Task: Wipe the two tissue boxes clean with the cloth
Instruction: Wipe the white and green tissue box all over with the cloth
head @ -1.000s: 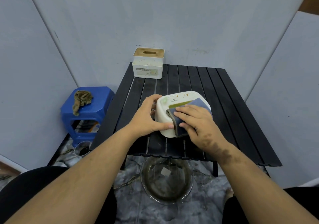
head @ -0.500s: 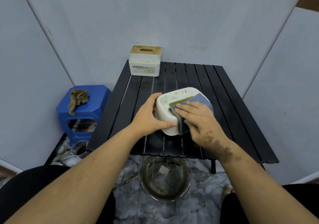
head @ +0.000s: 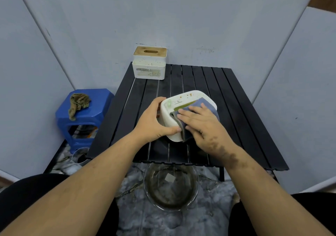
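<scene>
Black slat table (head: 236,97), blue stool (head: 98,99) w/ rag (head: 78,103), glass bowl (head: 154,195)

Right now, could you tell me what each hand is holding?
Left hand grips the near tissue box's left end; right hand presses the cloth flat on top.

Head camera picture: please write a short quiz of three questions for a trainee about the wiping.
1. True or false: the right hand presses the blue-grey cloth on the rounded tissue box.
2. Where does the square tissue box with the wooden lid stand? A) far left corner of the black table B) on the blue stool C) on the floor
3. What does the left hand do?

Key: 1 true; 2 A; 3 it steadies the rounded box at its left side.
</scene>
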The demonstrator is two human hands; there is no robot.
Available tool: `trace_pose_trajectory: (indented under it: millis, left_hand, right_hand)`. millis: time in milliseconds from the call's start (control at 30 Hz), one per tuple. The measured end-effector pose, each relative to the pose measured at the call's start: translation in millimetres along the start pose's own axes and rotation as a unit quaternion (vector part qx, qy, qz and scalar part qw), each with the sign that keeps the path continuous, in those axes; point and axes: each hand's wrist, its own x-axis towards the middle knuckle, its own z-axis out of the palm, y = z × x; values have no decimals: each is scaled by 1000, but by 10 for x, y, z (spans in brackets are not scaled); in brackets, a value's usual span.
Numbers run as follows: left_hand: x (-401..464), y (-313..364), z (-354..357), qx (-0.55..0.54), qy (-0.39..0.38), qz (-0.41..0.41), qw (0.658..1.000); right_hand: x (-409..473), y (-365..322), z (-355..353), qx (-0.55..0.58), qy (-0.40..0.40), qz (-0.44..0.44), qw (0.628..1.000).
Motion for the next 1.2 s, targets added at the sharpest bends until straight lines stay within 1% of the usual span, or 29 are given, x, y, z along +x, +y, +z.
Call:
trace_pose_trajectory:
  millis: [67, 200, 267, 367, 500, 567, 667, 733, 800, 867, 1000, 1100, 1200]
  left_hand:
    - [-1, 4, -1, -3, 3, -2, 1000]
    - [-5, 8, 6, -4, 1, -11, 1000]
    - [-3, 12, -8, -3, -4, -14, 1000]
    - [15, 0, -61, -7, -21, -25, 999]
    - [21, -36, -128, -8, -52, -44, 998]
    - [-22, -21, -101, -14, -29, -47, 998]
    - [-94, 2, -28, -37, 37, -46, 998]
    - [-107, 9, -30, -50, 53, -48, 996]
    - [-88, -13, -68, -58, 53, -57, 995]
    - [-58, -47, -114, -69, 39, -68, 995]
    - [-7, -45, -162, -79, 8, -80, 994]
    - [9, -45, -160, -84, 9, -77, 993]
    - [12, -48, -176, -79, 9, -74, 994]
  right_hand:
    - [-21, 150, -61, -1, -2, 16, 1000]
    - [-140, 517, -223, 28, 24, 113, 993]
    - [-145, 557, -230, 37, 32, 133, 990]
    - [-110, 447, -163, 41, 42, 126, 990]
    - [-67, 192, -34, 0, 62, 74, 995]
    - [-46, 83, 11, -24, 70, 65, 995]
    - [-25, -44, 74, -46, 69, 70, 994]
    - [-14, -72, 71, -56, 72, 55, 994]
    - [-18, 1, 14, -60, 73, 32, 995]
    - [-45, 162, -66, -47, 79, 35, 995]
    - [-117, 425, -187, 17, 91, 94, 991]
    - [-63, 294, -141, 44, 114, 111, 986]
    - [27, 105, -80, 80, 102, 103, 986]
